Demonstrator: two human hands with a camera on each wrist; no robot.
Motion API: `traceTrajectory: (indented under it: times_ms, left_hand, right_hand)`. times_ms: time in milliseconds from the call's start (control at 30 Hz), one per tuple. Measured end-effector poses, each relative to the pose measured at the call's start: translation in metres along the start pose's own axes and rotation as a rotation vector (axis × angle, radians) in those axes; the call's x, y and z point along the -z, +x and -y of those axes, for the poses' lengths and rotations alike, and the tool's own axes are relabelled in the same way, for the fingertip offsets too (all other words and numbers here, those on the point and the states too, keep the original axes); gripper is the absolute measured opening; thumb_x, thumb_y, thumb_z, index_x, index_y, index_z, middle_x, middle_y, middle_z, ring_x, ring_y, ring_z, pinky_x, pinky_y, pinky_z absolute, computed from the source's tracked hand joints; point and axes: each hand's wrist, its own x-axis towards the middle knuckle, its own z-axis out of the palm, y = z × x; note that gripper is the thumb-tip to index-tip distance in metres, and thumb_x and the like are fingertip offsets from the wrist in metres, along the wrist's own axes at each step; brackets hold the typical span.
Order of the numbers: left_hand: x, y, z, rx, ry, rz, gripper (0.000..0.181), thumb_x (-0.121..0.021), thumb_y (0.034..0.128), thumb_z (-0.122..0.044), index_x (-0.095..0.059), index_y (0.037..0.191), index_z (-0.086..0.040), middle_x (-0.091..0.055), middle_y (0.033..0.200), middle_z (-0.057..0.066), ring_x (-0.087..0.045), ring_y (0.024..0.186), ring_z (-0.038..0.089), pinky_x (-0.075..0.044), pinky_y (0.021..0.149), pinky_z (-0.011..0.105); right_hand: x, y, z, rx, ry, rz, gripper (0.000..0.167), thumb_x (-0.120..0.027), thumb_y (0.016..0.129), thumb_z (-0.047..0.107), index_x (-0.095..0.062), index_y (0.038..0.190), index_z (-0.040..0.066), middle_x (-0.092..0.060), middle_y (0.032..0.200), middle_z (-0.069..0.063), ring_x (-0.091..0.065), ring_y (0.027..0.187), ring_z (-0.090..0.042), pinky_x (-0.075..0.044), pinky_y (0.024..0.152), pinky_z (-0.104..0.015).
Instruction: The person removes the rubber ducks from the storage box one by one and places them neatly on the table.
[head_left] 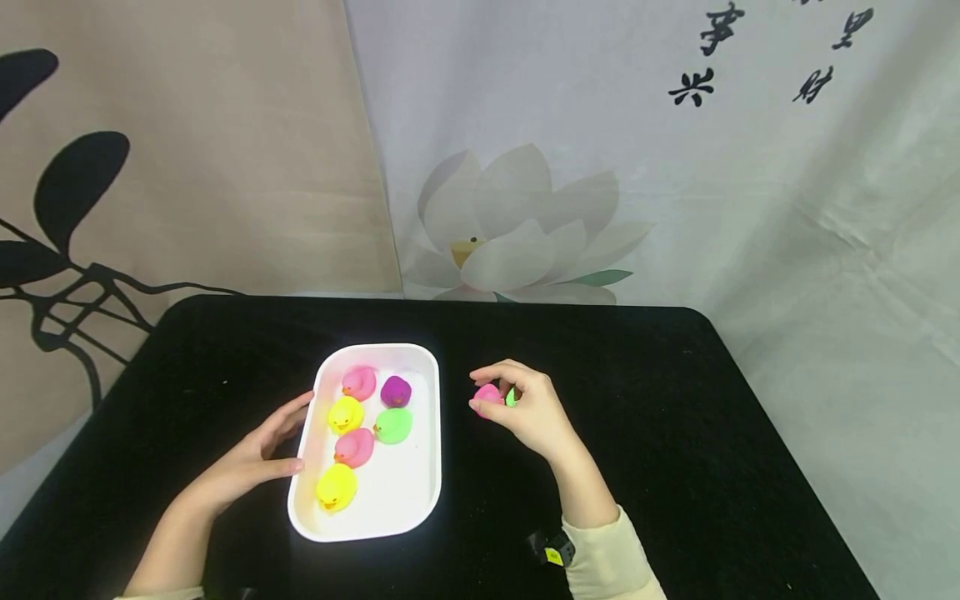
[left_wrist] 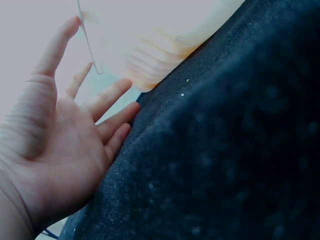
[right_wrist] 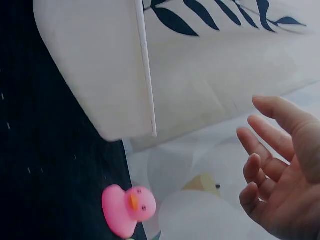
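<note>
A white tray (head_left: 408, 492) holds several rubber ducks, among them a yellow duck (head_left: 337, 487), a green duck (head_left: 393, 426) and a purple duck (head_left: 395, 392). My left hand (head_left: 251, 461) is at the tray's left side, its thumb touching the rim and its straight fingers against or near the wall. To the right of the tray, my right hand (head_left: 528, 408) hovers over a pink duck (head_left: 489, 395) and a partly hidden green duck (head_left: 512, 398). In the right wrist view, that hand's fingers are loosely bent and apart from the pink duck (right_wrist: 120, 210), which stands on the table.
The table top (head_left: 675, 467) has a black cloth covering. Behind it hangs a pale backdrop (head_left: 525, 100) printed with a lotus and dark characters. A black strap device (head_left: 552, 548) sits at the right wrist.
</note>
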Motion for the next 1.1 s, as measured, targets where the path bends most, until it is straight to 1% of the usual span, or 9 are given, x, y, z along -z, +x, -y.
traceTrajectory:
  times_ms: [100,200,300,400,533,667,733,867,1100]
  left_hand:
    - [0.000,0.000,-0.001,-0.001,0.008,-0.002,0.085,-0.071,0.0816,-0.018,-0.021,0.151,-0.019,-0.030,0.149,0.019,-0.029,0.129,0.047,-0.038,0.088,0.068]
    - [0.000,0.000,-0.001,-0.003,0.012,-0.004,0.085,-0.071,0.0815,-0.018,-0.021,0.151,-0.019,-0.031,0.148,0.019,-0.030,0.128,0.046,-0.038,0.089,0.068]
    - [0.000,0.000,-0.001,-0.005,0.013,-0.005,0.085,-0.071,0.0815,-0.018,-0.021,0.151,-0.018,-0.031,0.148,0.019,-0.030,0.128,0.046,-0.038,0.089,0.068]
    - [-0.001,0.000,-0.001,-0.004,0.011,-0.004,0.085,-0.071,0.0816,-0.018,-0.021,0.151,-0.018,-0.031,0.147,0.019,-0.030,0.128,0.047,-0.039,0.088,0.067]
    - [-0.001,0.000,-0.001,-0.005,0.007,-0.003,0.085,-0.071,0.0816,-0.018,-0.022,0.151,-0.018,-0.031,0.148,0.020,-0.029,0.128,0.047,-0.041,0.088,0.066]
    - [0.000,0.000,0.000,-0.007,0.003,-0.001,0.085,-0.071,0.0815,-0.018,-0.022,0.151,-0.018,-0.030,0.148,0.020,-0.028,0.128,0.048,-0.042,0.087,0.065]
    - [0.001,-0.001,0.001,-0.008,0.004,-0.001,0.085,-0.071,0.0814,-0.018,-0.022,0.150,-0.018,-0.030,0.148,0.020,-0.028,0.128,0.048,-0.042,0.087,0.065]
    - [0.001,-0.001,0.002,-0.010,0.005,0.000,0.085,-0.071,0.0811,-0.017,-0.022,0.150,-0.018,-0.029,0.148,0.020,-0.028,0.128,0.048,-0.042,0.087,0.065]
    - [0.000,-0.001,0.002,-0.004,0.009,0.002,0.086,-0.072,0.0806,-0.019,-0.022,0.150,-0.018,-0.028,0.149,0.020,-0.026,0.129,0.048,-0.043,0.086,0.064]
  right_hand:
    - [-0.007,-0.001,0.005,0.042,0.006,0.013,0.026,-0.079,0.080,0.015,-0.072,0.105,0.015,-0.066,0.101,0.007,-0.058,0.078,-0.030,-0.053,0.063,-0.034]
    - [-0.014,-0.002,0.009,0.079,0.006,0.026,0.027,-0.079,0.079,0.016,-0.072,0.105,0.014,-0.066,0.098,0.005,-0.058,0.075,-0.026,-0.053,0.062,-0.032]
    - [-0.020,-0.004,0.013,0.097,-0.001,0.037,0.027,-0.079,0.080,0.016,-0.072,0.105,0.013,-0.066,0.097,0.005,-0.056,0.075,-0.023,-0.052,0.063,-0.034]
    - [-0.026,-0.005,0.017,0.091,-0.009,0.052,0.028,-0.079,0.079,0.017,-0.072,0.106,0.013,-0.066,0.099,0.008,-0.055,0.078,-0.020,-0.051,0.065,-0.035]
    - [-0.036,-0.007,0.020,0.081,-0.016,0.082,0.031,-0.080,0.078,0.015,-0.072,0.107,0.012,-0.064,0.098,0.013,-0.053,0.079,-0.015,-0.050,0.063,-0.030]
    - [-0.047,-0.009,0.022,0.088,-0.025,0.117,0.032,-0.081,0.077,0.012,-0.072,0.107,0.013,-0.064,0.095,0.010,-0.052,0.078,-0.015,-0.050,0.058,-0.027]
    - [-0.053,-0.010,0.025,0.079,-0.026,0.142,0.032,-0.081,0.077,0.014,-0.072,0.107,0.014,-0.065,0.096,0.008,-0.053,0.078,-0.015,-0.051,0.057,-0.025]
    - [-0.065,-0.012,0.028,0.058,-0.018,0.186,0.032,-0.081,0.077,0.020,-0.072,0.108,0.016,-0.066,0.100,0.008,-0.056,0.079,-0.012,-0.053,0.061,-0.023]
    - [-0.086,-0.014,0.031,0.099,-0.063,0.246,0.033,-0.080,0.078,0.025,-0.072,0.109,0.017,-0.068,0.099,0.011,-0.057,0.081,-0.004,-0.050,0.064,-0.017]
